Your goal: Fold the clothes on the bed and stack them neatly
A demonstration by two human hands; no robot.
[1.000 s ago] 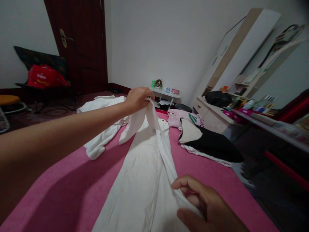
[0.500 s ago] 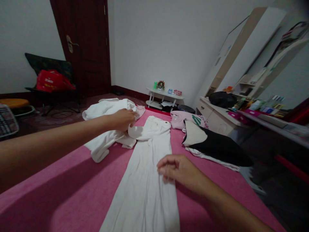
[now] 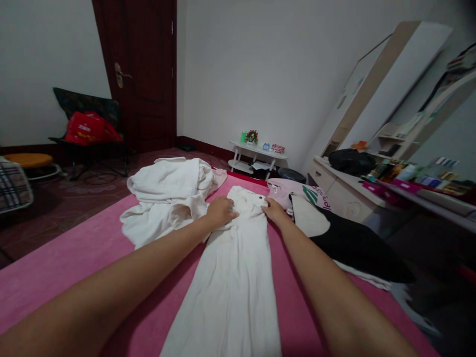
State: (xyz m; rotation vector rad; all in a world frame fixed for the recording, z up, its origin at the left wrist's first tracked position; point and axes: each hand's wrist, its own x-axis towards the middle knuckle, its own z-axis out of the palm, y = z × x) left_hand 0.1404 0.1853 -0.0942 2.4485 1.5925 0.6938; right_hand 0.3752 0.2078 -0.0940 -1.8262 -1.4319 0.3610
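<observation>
A pair of white trousers (image 3: 238, 277) lies lengthwise on the pink bedcover (image 3: 74, 270), its buttoned waistband at the far end. My left hand (image 3: 222, 212) has its fingers closed on the trousers' left edge, just below the waistband. On the opposite side, my right hand (image 3: 274, 210) pinches the waistband's right corner near the button. My fingertips are partly hidden by the cloth. A crumpled heap of white clothing (image 3: 167, 183) rests left of my left hand.
Beyond my right hand are a pink printed shirt (image 3: 297, 191) and a black-and-cream garment (image 3: 349, 238). A dresser (image 3: 334, 183) crowded with items stands at the right. A low white table (image 3: 256, 150) is by the wall, and a chair (image 3: 89, 106) holds a red bag (image 3: 92, 128).
My left hand has left the white heap and moved right onto the trousers. My right hand has reached forward to the waistband. The view has shifted slightly.
</observation>
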